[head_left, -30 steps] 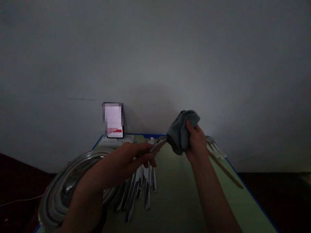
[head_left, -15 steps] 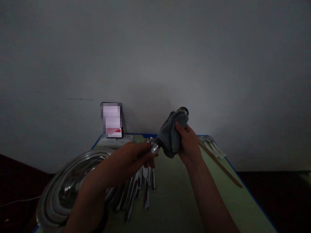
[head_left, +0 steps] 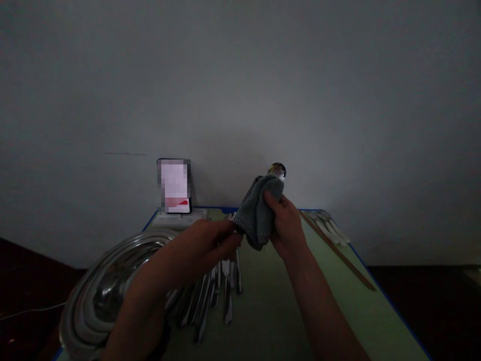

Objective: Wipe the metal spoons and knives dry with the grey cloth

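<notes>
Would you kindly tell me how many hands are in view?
2: the left hand, at the lower left edge of the gray cloth, and the right hand, gripping that cloth below the rounded end of a metal utensil.

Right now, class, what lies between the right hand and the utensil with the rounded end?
The head view shows a grey cloth between the right hand and the utensil, whose end shows.

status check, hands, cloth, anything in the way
Right hand gripping grey cloth; left hand at cloth's left end, grip hidden. Rounded metal utensil end showing beyond cloth. Cutlery below left hand; nothing visibly blocking cloth.
</notes>
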A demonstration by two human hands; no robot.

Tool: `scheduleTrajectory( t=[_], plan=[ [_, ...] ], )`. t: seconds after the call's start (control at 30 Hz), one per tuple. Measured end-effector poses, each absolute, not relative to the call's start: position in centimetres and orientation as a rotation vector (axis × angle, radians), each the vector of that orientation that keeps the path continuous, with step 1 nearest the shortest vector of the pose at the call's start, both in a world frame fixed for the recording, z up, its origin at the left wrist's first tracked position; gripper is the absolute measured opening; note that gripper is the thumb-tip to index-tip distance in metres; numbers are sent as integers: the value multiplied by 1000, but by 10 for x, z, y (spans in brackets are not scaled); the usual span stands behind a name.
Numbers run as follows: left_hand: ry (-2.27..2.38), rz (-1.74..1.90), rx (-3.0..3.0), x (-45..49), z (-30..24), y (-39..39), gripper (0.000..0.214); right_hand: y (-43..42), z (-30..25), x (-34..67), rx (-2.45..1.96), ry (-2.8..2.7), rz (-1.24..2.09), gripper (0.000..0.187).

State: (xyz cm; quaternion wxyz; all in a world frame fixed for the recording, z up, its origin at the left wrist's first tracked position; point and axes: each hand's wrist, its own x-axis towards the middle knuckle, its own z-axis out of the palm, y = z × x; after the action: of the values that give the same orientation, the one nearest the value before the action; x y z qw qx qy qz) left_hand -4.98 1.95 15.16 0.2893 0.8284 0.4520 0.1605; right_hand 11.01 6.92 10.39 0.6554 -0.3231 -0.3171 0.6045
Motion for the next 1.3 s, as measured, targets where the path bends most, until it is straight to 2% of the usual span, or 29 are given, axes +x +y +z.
scheduleTrajectory(
  t=[0.27,0.53,0.77,0.93,1.1,1.3],
  plan=[
    [1213,378,2213,-65,152,15,31,79,106,135,-731,-674,1225,22],
    [1316,706,2136,-78,147,23,33,74,106,167,-849,-1132,1297,24],
    [1354,583,2191,-72,142,26,27,68,108,163,-973,-1519,1206,19],
    [1345,608,2214,-54,144,21,24,69,107,144,-905,-1174,1035,25],
    [1314,592,2197,-41,142,23,22,68,106,112,-735,-800,1116,29],
    [1341,605,2198,-45,145,25,22,68,105,105,-701,-749,1235,24]
  ],
)
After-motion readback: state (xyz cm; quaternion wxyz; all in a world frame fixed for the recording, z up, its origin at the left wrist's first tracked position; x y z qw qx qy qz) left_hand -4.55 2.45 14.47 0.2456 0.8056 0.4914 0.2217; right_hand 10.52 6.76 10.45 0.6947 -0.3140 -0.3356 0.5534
